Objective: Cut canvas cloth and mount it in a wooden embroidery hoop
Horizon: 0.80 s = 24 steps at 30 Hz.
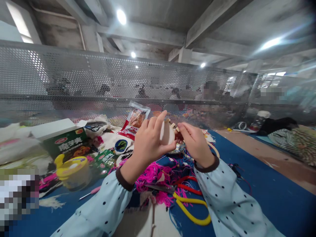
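Note:
My left hand (pixel 149 141) is raised over the table and grips a small embroidery hoop (pixel 168 133) with pale cloth stretched in it, thumb on its lower edge and fingers curled behind. My right hand (pixel 195 141) is closed in a pinch at the hoop's right side, near its screw clasp; what it pinches is too small to make out. Both sleeves are pale blue with dark dots. Below the hands lie tangled pink thread (pixel 154 174), yellow-handled scissors (pixel 191 210) and a red-handled tool (pixel 186 188).
A blue cloth (pixel 266 194) covers the table. At the left stand a green printed box (pixel 66 146), a yellow-lidded tub (pixel 72 169), snack packets (pixel 134 120) and printed fabric pieces (pixel 116 143). A perforated metal screen (pixel 98 82) runs across the back; people sit behind it.

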Motion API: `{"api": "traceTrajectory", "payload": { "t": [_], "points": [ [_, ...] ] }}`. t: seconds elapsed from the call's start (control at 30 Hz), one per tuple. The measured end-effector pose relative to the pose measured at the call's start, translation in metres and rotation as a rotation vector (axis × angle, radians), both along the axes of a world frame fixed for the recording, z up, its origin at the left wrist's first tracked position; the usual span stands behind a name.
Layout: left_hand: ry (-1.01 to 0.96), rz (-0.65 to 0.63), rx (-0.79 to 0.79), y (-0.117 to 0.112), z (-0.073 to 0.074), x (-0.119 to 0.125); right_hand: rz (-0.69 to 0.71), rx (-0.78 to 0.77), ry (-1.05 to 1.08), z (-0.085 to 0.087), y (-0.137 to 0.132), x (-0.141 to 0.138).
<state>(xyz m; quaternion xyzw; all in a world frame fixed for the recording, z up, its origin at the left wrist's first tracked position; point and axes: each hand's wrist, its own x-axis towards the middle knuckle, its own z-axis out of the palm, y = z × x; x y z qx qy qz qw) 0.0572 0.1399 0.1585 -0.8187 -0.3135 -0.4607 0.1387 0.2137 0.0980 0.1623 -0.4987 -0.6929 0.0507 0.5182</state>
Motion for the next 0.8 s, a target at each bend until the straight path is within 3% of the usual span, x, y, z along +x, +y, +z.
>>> {"api": "traceTrajectory", "payload": {
  "t": [0.13,0.53,0.8],
  "points": [
    [-0.017,0.000,0.010,0.0018,-0.0003,-0.0013,0.074,-0.066,0.019,0.0000,-0.0001,0.0006],
    [0.001,0.031,-0.015,0.0025,-0.0001,-0.0025,0.098,-0.127,0.080,-0.0021,0.0012,-0.0014],
    [-0.004,-0.008,0.007,0.0030,-0.0021,-0.0012,0.073,-0.058,0.063,0.0002,0.0001,0.0000]
  ]
}}
